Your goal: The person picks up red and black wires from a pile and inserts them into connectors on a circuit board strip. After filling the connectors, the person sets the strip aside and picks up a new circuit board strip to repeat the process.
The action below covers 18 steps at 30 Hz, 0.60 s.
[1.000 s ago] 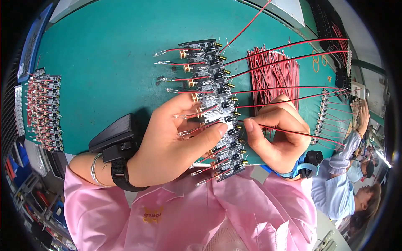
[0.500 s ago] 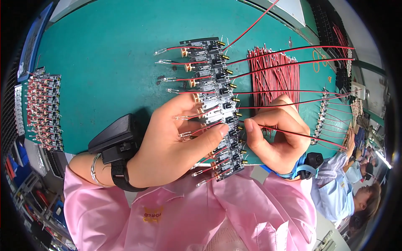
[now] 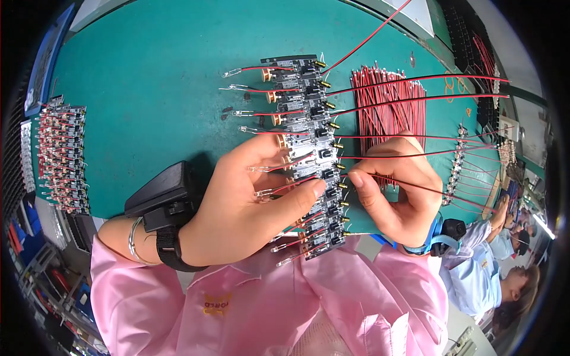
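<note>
My left hand (image 3: 234,204) grips a long strip of joined small black circuit boards (image 3: 309,127), thumb on top and fingers beneath. The strip stands nearly upright in the view, tilted slightly. Clear LEDs on short red-and-black leads stick out from its left side, beside small copper-coloured coils. Several long red-and-black wires run from its right edge toward the right. Close to that edge, my right hand (image 3: 404,193) pinches one red-and-black wire (image 3: 469,202) between thumb and forefinger. The wire's tip is too small to make out.
A dense bundle of red-and-black wires (image 3: 389,107) lies on the green table (image 3: 154,77) behind my right hand. Finished-looking board strips (image 3: 62,157) are stacked at the far left. Another wired strip (image 3: 458,157) lies at right, near rubber bands and a co-worker's hand (image 3: 500,213).
The strip's far end has tilted slightly right, and its long wires have swung a little downward in the view. My right hand has shifted slightly right, still pinching the wire.
</note>
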{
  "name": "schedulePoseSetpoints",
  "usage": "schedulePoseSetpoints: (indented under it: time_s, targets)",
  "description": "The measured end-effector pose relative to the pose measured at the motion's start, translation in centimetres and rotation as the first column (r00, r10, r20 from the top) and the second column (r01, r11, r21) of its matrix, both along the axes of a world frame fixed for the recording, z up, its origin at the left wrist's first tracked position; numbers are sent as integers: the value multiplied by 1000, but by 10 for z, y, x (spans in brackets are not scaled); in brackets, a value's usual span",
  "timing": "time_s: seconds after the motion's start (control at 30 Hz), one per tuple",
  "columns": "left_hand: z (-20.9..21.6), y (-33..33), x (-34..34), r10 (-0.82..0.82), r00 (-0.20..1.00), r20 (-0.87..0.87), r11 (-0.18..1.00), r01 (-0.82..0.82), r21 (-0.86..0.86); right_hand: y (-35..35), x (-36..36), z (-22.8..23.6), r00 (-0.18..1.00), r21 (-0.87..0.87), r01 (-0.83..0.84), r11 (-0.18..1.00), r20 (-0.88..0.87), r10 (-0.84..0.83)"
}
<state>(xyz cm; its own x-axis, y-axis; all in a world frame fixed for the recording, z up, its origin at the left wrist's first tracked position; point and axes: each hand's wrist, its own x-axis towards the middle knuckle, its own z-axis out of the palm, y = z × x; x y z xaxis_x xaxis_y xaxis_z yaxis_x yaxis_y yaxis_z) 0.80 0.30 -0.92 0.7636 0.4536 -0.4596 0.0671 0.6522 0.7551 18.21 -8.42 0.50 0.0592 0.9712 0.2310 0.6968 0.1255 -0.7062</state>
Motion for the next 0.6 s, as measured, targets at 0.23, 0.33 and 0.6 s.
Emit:
schedulePoseSetpoints:
  time_s: [0.23, 0.33, 0.6]
  targets:
    - [-3, -1, -1, -9, 1000, 4, 1000, 9, 16, 1, 0, 4, 983, 27, -92, 995, 164, 87]
    - [-5, -2, -1, 2, 1000, 23, 999, -3, 37, 0, 1, 1, 974, 88, -123, 988, 201, 103]
    - [-4, -3, 0, -5, 998, 55, 994, -1, 107, 1, 5, -1, 966, 85, -169, 982, 210, 148]
